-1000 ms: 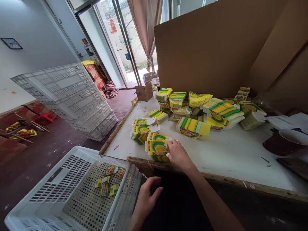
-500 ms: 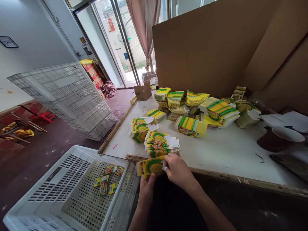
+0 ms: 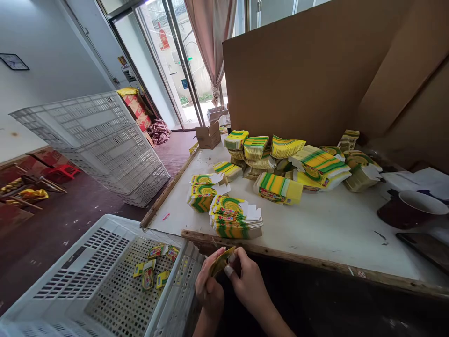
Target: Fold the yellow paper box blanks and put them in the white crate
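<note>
Between both hands, just in front of the table edge, is a yellow-green carton, seen nearly edge-on. My left hand is wrapped around its left side, thumb in front. My right hand grips its right end, with the thumb at the opening; a pale covering shows on that thumb. On the table just beyond lies a fanned stack of flat yellow-green cartons with white flaps pointing right. A second stack of flat cartons sits behind it to the left.
A white plastic crate holding several small cartons stands at lower left. More carton bundles lie across the table. A dark cup and a phone are at right. Tall stacked crates and a cardboard panel stand behind.
Both hands have drawn the carton down from the front stack toward me. It has turned from broadside to nearly edge-on, and my left hand now wraps its side.
</note>
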Demonstrator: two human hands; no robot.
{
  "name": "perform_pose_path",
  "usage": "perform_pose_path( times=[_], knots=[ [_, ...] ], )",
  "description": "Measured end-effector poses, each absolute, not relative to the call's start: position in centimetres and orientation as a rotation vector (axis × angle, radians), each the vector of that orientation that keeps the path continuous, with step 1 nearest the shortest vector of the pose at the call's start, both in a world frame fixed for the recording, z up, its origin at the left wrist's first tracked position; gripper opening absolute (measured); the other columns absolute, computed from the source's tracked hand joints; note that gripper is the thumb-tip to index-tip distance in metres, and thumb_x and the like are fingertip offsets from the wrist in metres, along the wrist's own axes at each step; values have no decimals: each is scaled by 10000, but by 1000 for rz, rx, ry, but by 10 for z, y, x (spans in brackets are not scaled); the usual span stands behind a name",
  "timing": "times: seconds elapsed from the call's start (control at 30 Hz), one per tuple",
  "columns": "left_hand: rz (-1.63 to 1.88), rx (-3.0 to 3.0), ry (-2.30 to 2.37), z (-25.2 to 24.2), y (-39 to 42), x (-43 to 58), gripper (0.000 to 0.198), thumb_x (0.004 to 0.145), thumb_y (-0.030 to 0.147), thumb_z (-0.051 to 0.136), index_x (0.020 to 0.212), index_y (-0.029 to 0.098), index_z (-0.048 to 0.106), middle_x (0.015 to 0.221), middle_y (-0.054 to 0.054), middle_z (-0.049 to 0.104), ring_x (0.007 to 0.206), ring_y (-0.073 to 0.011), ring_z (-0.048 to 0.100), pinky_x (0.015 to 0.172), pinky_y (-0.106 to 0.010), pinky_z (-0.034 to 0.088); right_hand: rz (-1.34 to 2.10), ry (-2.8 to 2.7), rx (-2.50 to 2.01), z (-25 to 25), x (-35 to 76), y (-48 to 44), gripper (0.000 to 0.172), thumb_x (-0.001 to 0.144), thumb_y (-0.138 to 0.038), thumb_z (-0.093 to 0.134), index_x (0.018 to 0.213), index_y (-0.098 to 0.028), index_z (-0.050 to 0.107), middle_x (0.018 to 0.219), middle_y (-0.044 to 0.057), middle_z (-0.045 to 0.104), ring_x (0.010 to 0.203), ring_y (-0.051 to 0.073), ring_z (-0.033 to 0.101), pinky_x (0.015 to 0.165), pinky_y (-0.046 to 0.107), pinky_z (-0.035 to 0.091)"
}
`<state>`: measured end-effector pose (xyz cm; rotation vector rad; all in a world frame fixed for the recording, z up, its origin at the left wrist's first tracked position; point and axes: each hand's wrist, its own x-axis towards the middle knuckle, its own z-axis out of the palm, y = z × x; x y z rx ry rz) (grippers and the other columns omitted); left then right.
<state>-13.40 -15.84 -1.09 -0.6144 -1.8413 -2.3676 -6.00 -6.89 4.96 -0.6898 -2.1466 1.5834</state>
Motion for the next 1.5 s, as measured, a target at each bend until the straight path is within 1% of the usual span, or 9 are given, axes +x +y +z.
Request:
perform_pose_path(
  times=[0.37, 0.6, 0.73, 0.9, 1.07, 1.2, 1.3, 1.4, 1.5],
  knots=[
    [-3015, 8, -1650, 22, -147, -129, 638, 713, 714, 556, 1064, 189, 645, 1002, -113, 720, 882, -279, 692, 748, -418, 577, 2005, -1843, -489, 55, -54, -69, 217, 684, -216, 584, 845, -225, 439, 731, -34, 508, 645, 122, 484, 605, 236, 411],
    [-3402, -39, -1299, 41, -148, -134, 480, 613, 604, 732, 823, 179, 654, 732, -31, 646, 735, -206, 656, 715, -356, 561, 2262, -1779, -274, 61, -48, -83, 294, 661, -189, 593, 918, -234, 457, 781, -26, 559, 745, 140, 532, 677, 251, 419],
    [-3275, 92, -1294, 42, -146, -130, 472, 600, 625, 736, 735, 196, 592, 620, 32, 529, 552, -111, 540, 550, -239, 503, 2256, -1865, -322, 56, -48, -88, 357, 621, -155, 609, 948, -237, 490, 775, -43, 524, 710, 119, 468, 639, 226, 386],
    [-3192, 53, -1613, 31, -147, -126, 752, 406, 799, 701, 852, 196, 641, 786, -29, 624, 733, -189, 618, 668, -295, 539, 2175, -1794, -474, 46, -50, -76, 285, 684, -307, 664, 904, -222, 504, 687, -54, 469, 639, 113, 426, 591, 226, 355],
    [-3049, -76, -1883, 28, -146, -127, 448, 553, 525, 815, 817, 191, 674, 752, -18, 679, 691, -155, 627, 662, -258, 519, 2009, -1780, -415, 43, -46, -61, 230, 802, -414, 572, 873, -195, 568, 753, -2, 568, 713, 149, 524, 669, 257, 433],
    [-2912, -207, -2108, 28, -156, -136, 425, 555, 528, 811, 741, 161, 702, 702, -43, 700, 657, -174, 639, 649, -272, 516, 1780, -1957, -447, 42, -39, -50, 187, 835, -332, 522, 745, -186, 597, 682, 3, 580, 630, 142, 513, 599, 247, 428],
    [-2869, -576, -2155, 36, -174, -150, 570, 623, 665, 699, 887, 160, 727, 874, -108, 730, 837, -255, 669, 783, -349, 523, 1545, -2163, -375, 46, -30, -36, 149, 823, -221, 516, 747, -210, 644, 702, 22, 612, 674, 170, 539, 641, 282, 450],
    [-2764, -1000, -2265, 48, -188, -160, 867, 530, 777, 661, 1162, 184, 653, 1142, -158, 679, 1080, -333, 611, 953, -430, 458, 1319, -2376, -243, 50, -22, -27, 189, 812, -170, 548, 767, -266, 704, 719, 38, 651, 746, 210, 551, 761, 370, 466],
    [-2368, -1450, -2692, 52, -187, -154, 983, 392, 530, 874, 1270, 209, 570, 1253, -153, 622, 1162, -359, 559, 1013, -454, 410, 1265, -2429, -105, 48, -20, -32, 218, 833, -181, 573, 791, -332, 724, 701, 13, 669, 802, 214, 580, 990, 474, 392]
  ],
)
